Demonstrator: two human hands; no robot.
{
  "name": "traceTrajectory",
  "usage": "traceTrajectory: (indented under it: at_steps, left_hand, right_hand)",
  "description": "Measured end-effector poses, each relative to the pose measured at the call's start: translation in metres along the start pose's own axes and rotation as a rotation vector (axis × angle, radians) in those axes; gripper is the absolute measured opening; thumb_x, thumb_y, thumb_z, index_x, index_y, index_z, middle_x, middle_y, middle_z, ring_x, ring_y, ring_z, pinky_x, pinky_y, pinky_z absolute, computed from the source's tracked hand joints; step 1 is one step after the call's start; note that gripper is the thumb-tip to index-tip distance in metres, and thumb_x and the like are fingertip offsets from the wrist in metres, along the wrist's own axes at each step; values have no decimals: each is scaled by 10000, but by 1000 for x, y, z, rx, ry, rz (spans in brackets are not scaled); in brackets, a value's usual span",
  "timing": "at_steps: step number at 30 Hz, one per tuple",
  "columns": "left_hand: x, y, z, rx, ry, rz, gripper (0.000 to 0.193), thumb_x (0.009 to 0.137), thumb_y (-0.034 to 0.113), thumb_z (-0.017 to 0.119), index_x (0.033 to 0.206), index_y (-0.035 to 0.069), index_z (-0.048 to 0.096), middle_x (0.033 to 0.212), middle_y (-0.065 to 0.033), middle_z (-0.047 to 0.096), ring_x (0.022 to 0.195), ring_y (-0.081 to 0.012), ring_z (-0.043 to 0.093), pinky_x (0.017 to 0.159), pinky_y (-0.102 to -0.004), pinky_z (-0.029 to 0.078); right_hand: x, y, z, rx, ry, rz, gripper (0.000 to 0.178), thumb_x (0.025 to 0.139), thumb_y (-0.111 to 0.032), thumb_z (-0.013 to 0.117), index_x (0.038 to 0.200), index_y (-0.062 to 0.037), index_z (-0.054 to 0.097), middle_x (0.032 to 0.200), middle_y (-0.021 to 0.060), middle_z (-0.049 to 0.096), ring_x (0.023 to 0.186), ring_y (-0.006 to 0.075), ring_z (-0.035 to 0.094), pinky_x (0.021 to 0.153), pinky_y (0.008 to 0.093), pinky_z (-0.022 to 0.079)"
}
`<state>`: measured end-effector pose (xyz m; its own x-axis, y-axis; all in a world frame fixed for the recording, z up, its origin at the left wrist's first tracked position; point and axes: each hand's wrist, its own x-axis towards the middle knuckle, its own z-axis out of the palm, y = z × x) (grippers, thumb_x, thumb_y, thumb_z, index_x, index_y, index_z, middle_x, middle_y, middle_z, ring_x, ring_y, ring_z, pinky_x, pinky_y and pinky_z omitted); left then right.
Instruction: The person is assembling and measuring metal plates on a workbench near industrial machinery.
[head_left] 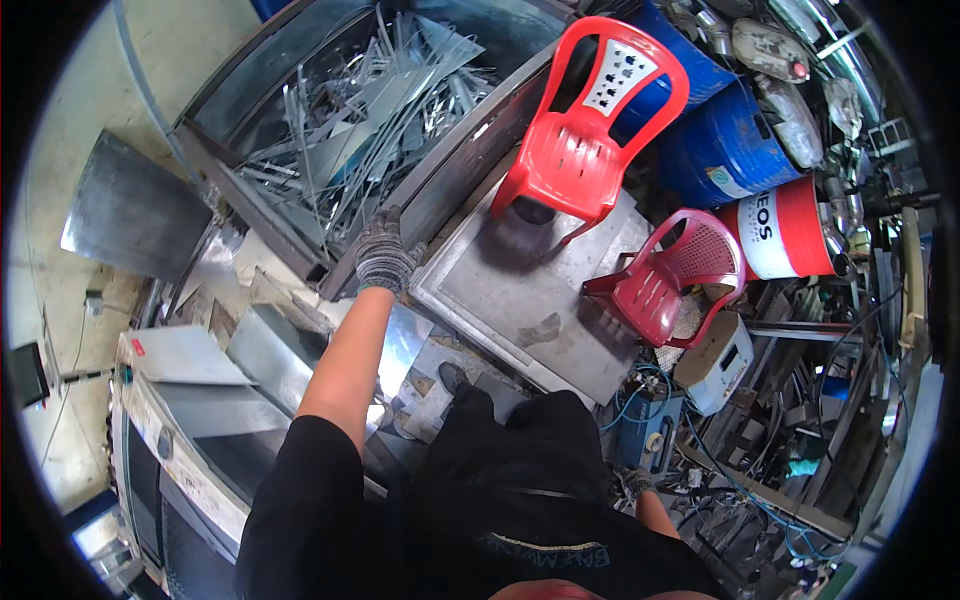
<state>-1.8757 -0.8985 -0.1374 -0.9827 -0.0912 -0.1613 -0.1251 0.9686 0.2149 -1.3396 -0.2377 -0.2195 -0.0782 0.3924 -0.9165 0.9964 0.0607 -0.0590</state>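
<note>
Scrap bin (255,210) is what's being reached for here, and it's parked just to the left of the red chair (575,165). It's filled with a messy tangle of thin metal strips (390,110), some bent, some pretty flat. The left hand (385,255), covered by a grey striped knit glove, is held at the bin's wall, lower left of the red chair. As for the left grip, the fingers are pointed toward the scrap and the thumb is stuck out sideways; whether the edge is actually being clasped can't be told. The right hand (632,482) is placed well below the red chair and a bit to its right, near a blue box (645,440). It's gloved too, but it's shown so small and dark that the right grip can't be made out. A grey platform (475,285) is set under the red chair. To the red chair's lower right, a dark red chair (660,300) can be seen, with a white box (718,365) just past it. To its right, a blue drum (715,145) and a red-and-white drum (785,235) are crammed close together.
</note>
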Motion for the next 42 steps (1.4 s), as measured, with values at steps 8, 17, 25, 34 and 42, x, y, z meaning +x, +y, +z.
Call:
traceTrajectory:
  at_steps: [8, 17, 25, 34, 42]
  left_hand:
    - [132, 18, 7, 8, -166, -350, 945, 838, 632, 716, 1592, 159, 397, 1587, -180, 472, 1402, -338, 535, 1148, -500, 450]
    - [175, 40, 11, -12, -241, -398, 750, 848, 596, 721, 1410, 111, 616, 1397, -187, 652, 1263, -347, 650, 1073, -459, 524]
    - [200, 40, 24, -18, -269, -455, 840, 769, 555, 804, 1420, 64, 599, 1321, -209, 688, 1209, -350, 676, 1036, -447, 532]
    - [183, -2, 71, 115, -343, -542, 832, 795, 596, 796, 1404, 77, 567, 1218, -241, 708, 1139, -428, 696, 930, -508, 577]
    - [207, 38, 77, 320, -230, -557, 774, 874, 616, 726, 1414, 82, 574, 1295, -232, 689, 1206, -390, 671, 995, -475, 548]
  right_hand:
    - [-68, -42, 21, -360, 201, -39, 387, 929, -413, 756, 1123, -95, 651, 827, 108, 702, 713, 295, 678, 626, 470, 525]
    - [28, -450, -73, -744, 521, -493, 307, 934, -322, 621, 1075, -72, 730, 1011, 170, 752, 898, 352, 735, 739, 482, 561]
    - [-100, -1068, -127, -676, 1035, -1322, 903, 831, -415, 821, 1549, -28, 433, 1553, 247, 492, 1432, 398, 490, 1177, 455, 405]
    - [-8, -1193, -152, -774, 859, -1223, 645, 870, -581, 705, 1322, -122, 665, 1241, 221, 711, 1146, 409, 682, 967, 506, 539]
    - [-24, -1072, -208, -594, 783, -1137, 529, 929, -497, 672, 1316, -138, 647, 1226, 202, 677, 1162, 395, 651, 987, 496, 527]
